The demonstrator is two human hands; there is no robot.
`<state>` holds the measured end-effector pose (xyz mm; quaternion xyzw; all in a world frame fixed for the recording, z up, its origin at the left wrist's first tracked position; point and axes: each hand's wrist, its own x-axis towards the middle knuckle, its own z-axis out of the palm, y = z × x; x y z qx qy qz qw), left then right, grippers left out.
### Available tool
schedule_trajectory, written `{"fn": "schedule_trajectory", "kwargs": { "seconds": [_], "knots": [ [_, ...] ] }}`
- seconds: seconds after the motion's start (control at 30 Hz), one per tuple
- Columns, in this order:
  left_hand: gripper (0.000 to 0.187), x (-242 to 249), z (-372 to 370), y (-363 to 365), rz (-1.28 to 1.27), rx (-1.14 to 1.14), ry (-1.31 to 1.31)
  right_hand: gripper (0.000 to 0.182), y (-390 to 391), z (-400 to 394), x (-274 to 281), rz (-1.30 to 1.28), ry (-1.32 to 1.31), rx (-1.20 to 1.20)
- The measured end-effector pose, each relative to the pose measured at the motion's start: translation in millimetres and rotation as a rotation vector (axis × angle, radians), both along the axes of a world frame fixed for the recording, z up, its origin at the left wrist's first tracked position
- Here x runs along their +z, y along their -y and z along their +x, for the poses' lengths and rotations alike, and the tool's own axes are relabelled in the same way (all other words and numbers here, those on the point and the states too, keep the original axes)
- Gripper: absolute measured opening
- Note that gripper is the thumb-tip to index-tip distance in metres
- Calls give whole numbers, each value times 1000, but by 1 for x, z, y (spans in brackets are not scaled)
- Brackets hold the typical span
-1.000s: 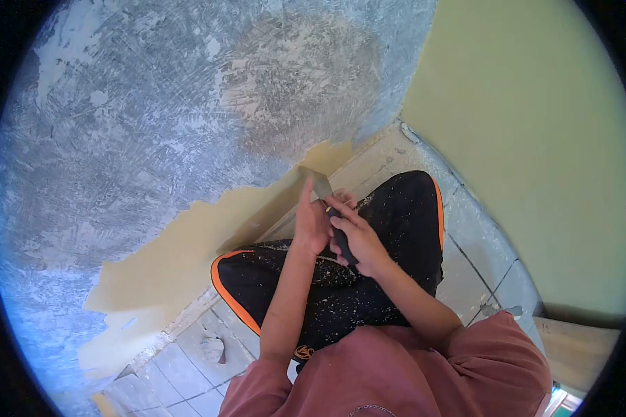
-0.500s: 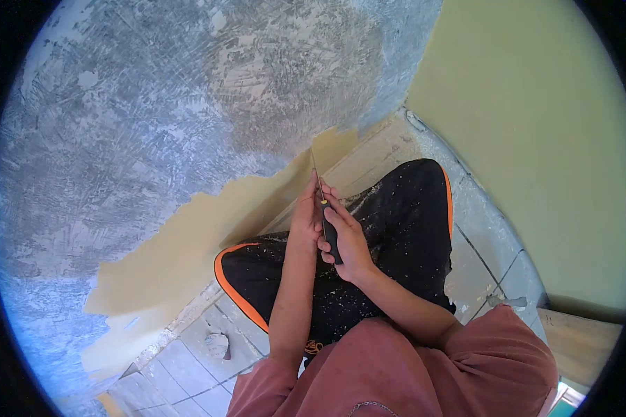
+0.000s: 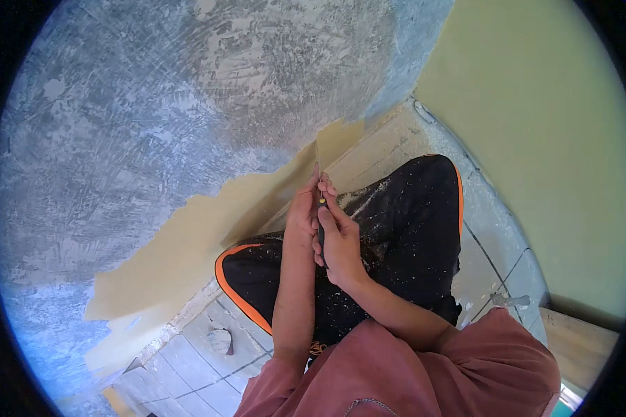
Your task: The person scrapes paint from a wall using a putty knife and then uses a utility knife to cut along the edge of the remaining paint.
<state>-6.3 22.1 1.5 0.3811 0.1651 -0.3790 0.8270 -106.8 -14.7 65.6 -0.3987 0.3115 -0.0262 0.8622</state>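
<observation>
A scraper (image 3: 321, 229) with a black handle, a yellow collar and a thin blade seen edge-on is in both my hands. My right hand (image 3: 341, 247) wraps round its handle, thumb on top. Close beside it, my left hand (image 3: 300, 215) holds the shank and blade from the left, its fingers stretched up along the metal. The blade tip reaches the ragged border on the wall, where rough grey-white plaster (image 3: 278, 90) meets a strip of smooth yellow paint (image 3: 188, 226). Part of the handle is hidden by my right hand.
My crossed legs in black trousers (image 3: 417, 229), speckled with flakes, are close under my hands. A plain yellow-green wall (image 3: 535, 139) rises at the right. Dusty tiles (image 3: 480, 250) surround me, with a pale chip (image 3: 220, 341) at the left and a wooden board (image 3: 581, 340) at the right.
The scraper's handle has tipped slightly left and turned more edge-on, both hands moving with it. The view has shifted a little; the grip is the same.
</observation>
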Motion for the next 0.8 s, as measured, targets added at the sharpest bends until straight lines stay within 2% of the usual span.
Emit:
{"fn": "schedule_trajectory", "kwargs": {
  "seconds": [0.17, 0.23, 0.37, 0.43, 0.53, 0.8],
  "knots": [
    [30, 8, 1, -4, -13, -22, -3, 41, -9, 3, 2, -36, 15, -37],
    [32, 9, 3, -7, 67, -82, 173, 41, -9, 7, 1, -31, 1, -43],
    [33, 3, 16, 0, -1, -162, 175, 41, -7, 12, 7, 4, -21, -94],
    [34, 2, 20, 1, -4, -155, 97, 41, -7, 14, 10, 6, -20, -97],
    [34, 1, 23, 1, 69, -178, 122, 40, -7, 14, 11, 15, -18, -91],
    [31, -6, 28, 9, 52, -198, 157, 38, 2, 22, 7, -35, -26, -92]
  ]
}}
